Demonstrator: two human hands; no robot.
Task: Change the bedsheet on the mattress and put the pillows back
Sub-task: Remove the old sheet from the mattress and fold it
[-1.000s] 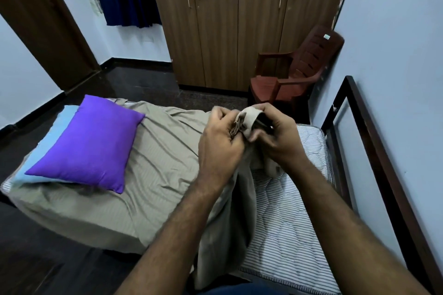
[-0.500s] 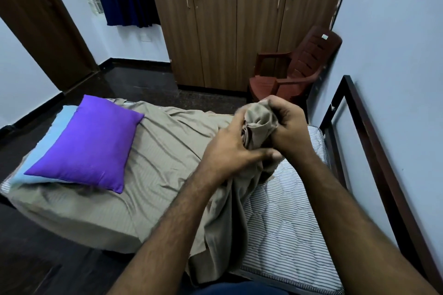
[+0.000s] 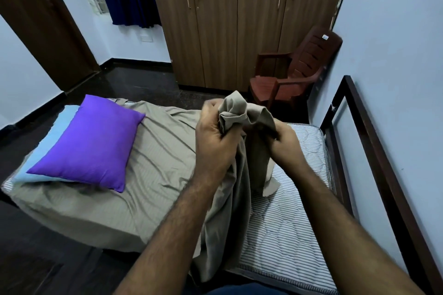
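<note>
Dim bluish light, sharp, wide-angle edge distortion

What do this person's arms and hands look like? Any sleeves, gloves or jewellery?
Both forearms are bare as far as the picture shows, with visible hair and no sleeves in view. The left hand and right hand wear no gloves. No watch, bracelet or ring shows on the visible parts.

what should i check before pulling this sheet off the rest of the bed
1. Left hand grips the bunched beige sheet: ok.
2. Right hand grips it too: ok.
3. Sheet already off the wall side, striped mattress bare there: ok.
4. Purple pillow off the sheet: not ok, it lies on it.
5. Light blue pillow underneath moved aside: not ok.
6. Far corner untucked: cannot tell.
</note>
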